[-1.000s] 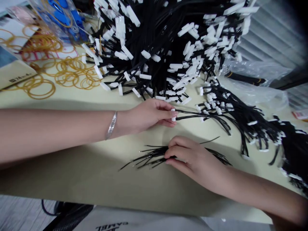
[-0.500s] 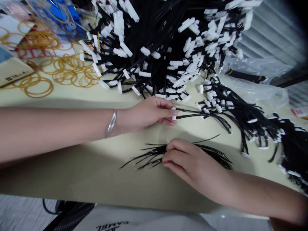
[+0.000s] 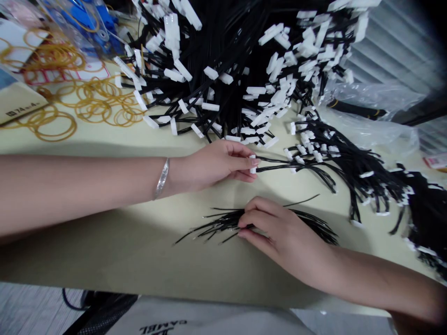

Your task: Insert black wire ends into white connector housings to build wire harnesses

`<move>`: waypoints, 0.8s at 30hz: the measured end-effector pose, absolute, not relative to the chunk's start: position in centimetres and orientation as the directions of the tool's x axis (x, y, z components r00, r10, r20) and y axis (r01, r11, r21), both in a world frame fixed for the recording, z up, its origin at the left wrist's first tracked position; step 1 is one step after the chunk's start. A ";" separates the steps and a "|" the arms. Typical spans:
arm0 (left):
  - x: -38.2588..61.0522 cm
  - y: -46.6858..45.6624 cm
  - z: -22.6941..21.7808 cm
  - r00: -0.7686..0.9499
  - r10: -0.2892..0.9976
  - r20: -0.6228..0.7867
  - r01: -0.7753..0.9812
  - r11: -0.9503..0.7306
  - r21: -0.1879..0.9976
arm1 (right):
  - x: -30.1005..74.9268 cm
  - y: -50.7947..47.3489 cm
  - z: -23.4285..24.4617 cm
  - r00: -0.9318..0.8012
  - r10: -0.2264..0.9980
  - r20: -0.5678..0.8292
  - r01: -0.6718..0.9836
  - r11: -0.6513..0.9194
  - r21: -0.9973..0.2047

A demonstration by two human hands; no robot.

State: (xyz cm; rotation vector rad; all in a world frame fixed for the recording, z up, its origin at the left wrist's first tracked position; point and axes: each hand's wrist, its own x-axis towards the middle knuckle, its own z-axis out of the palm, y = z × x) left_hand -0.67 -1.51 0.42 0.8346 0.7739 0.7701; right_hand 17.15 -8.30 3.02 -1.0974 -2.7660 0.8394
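My left hand [image 3: 223,165] pinches a small white connector [image 3: 253,164] between thumb and fingers. Black wires run from that connector to the right, toward a pile of finished-looking wire harnesses [image 3: 349,144]. Lower down, my right hand [image 3: 275,232] rests over a loose bundle of black wires [image 3: 220,221], its curled fingertips close together on them. The bundle's bare wire ends fan out to the left, and its other ends show beyond the hand to the right. Exactly how many wires the right fingertips grip is hidden.
A large heap of black cables with white connectors [image 3: 210,107] fills the back of the table [image 3: 104,251]. Yellow rubber bands [image 3: 101,100] lie at the back left near a cardboard box [image 3: 21,102]. Clear plastic bags [image 3: 380,130] lie at the right.
My right hand has shifted slightly to the right over the wires, and its thumb and forefinger have moved a little. The left hand keeps its place on the connector.
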 end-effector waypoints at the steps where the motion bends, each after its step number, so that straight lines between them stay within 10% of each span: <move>1: -0.7 -1.5 0.4 0.493 0.825 -0.277 -0.276 0.450 0.849 | 17.1 -8.3 3.0 -0.746 0.649 -0.148 0.622 0.601 -0.502; 24: -0.8 -1.5 0.4 0.501 0.821 -0.274 -0.283 0.455 0.844 | 16.9 -7.9 3.5 -0.752 0.616 -0.235 0.631 0.569 -0.527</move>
